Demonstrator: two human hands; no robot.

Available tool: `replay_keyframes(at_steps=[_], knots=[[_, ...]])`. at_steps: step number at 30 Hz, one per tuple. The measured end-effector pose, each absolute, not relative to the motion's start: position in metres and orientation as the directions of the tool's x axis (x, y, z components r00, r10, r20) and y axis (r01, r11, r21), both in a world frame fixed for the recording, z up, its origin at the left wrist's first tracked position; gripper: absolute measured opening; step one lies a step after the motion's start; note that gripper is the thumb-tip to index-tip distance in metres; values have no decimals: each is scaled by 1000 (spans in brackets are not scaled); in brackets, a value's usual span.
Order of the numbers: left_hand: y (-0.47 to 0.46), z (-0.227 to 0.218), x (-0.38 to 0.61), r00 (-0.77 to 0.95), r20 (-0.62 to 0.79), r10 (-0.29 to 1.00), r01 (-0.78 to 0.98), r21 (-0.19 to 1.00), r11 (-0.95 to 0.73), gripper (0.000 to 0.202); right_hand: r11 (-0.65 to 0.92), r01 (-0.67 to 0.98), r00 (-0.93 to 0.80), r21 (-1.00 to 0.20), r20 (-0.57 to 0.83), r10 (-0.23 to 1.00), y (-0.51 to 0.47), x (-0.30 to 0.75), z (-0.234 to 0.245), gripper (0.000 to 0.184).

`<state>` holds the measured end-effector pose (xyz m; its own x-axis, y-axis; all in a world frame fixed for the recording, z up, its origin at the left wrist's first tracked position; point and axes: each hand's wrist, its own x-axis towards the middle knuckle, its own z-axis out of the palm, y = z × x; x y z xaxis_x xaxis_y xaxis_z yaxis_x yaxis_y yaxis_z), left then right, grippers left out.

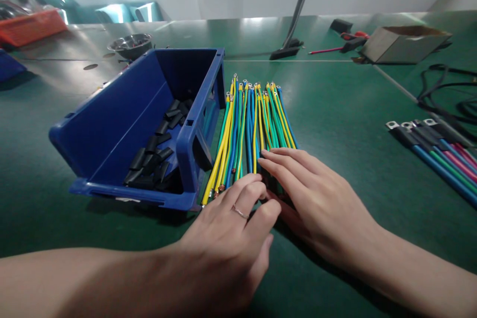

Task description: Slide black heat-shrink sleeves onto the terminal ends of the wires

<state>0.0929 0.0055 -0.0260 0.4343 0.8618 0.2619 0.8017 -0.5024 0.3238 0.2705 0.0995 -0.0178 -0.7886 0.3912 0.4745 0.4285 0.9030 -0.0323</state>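
A row of yellow, green and blue cables (249,139) lies side by side on the green table, metal lugs at the far ends. A few near ends at the left show bare copper. My right hand (320,194) rests over the near part of the row, its fingers stretched out and close together. Beside it my left hand (234,223), with a ring on one finger, is curled at the near ends of the cables. Whatever its fingertips pinch, if anything, is hidden. Left of the row stands a blue bin (112,119) holding several short black sleeves (151,161).
Thicker cables with lugs (439,159) lie at the right, near a coiled black cable (443,87). Farther back are a cardboard box (404,47), a black stand base (285,53) with a pole, a metal bowl (132,47) and an orange basket (33,27).
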Motion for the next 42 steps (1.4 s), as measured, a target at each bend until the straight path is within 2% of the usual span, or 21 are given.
replay_keyframes(at_steps=[8, 10, 16, 18, 20, 24, 26, 28, 30, 33, 34, 37, 38, 42], knots=[[5, -26, 91, 445, 256, 858, 794, 331, -510, 41, 842, 467, -739, -272, 403, 540, 101, 272, -19, 32], [5, -26, 92, 445, 252, 859, 796, 328, -509, 41, 846, 457, -745, -275, 402, 533, 101, 272, -19, 32], [5, -25, 93, 435, 240, 868, 804, 330, -494, 40, 887, 439, -754, -146, 477, 452, 99, 270, -21, 31], [5, -25, 93, 439, 240, 866, 804, 325, -497, 40, 878, 446, -717, -173, 519, 466, 100, 271, -22, 29], [5, -24, 92, 436, 236, 868, 808, 322, -494, 39, 846, 455, -653, -277, 542, 529, 101, 272, -20, 28], [7, -23, 92, 451, 230, 862, 798, 330, -505, 38, 689, 373, -500, -622, 491, 714, 102, 277, -16, 27], [8, -22, 92, 486, 233, 842, 777, 325, -539, 43, 520, 248, -405, -817, 400, 822, 103, 277, -13, 26], [10, -22, 92, 527, 233, 817, 755, 314, -576, 48, 335, 59, -324, -940, 299, 897, 107, 277, -12, 25], [11, -22, 91, 555, 233, 799, 740, 302, -601, 50, 221, -99, -283, -970, 241, 928, 113, 277, -12, 32], [11, -22, 91, 548, 230, 804, 748, 297, -594, 50, 134, -164, -236, -977, 171, 957, 127, 280, -14, 47], [11, -21, 91, 541, 228, 810, 753, 298, -587, 49, 97, -163, -215, -982, 131, 968, 131, 281, -16, 45], [10, -20, 91, 524, 230, 820, 763, 300, -572, 47, 20, -146, -184, -989, 47, 982, 141, 286, -22, 18], [9, -20, 91, 520, 233, 822, 765, 301, -570, 46, 9, -133, -193, -991, 35, 981, 144, 288, -24, 15], [7, -19, 91, 490, 244, 837, 780, 307, -546, 46, -64, -61, -283, -996, -44, 958, 148, 291, -27, 50]])
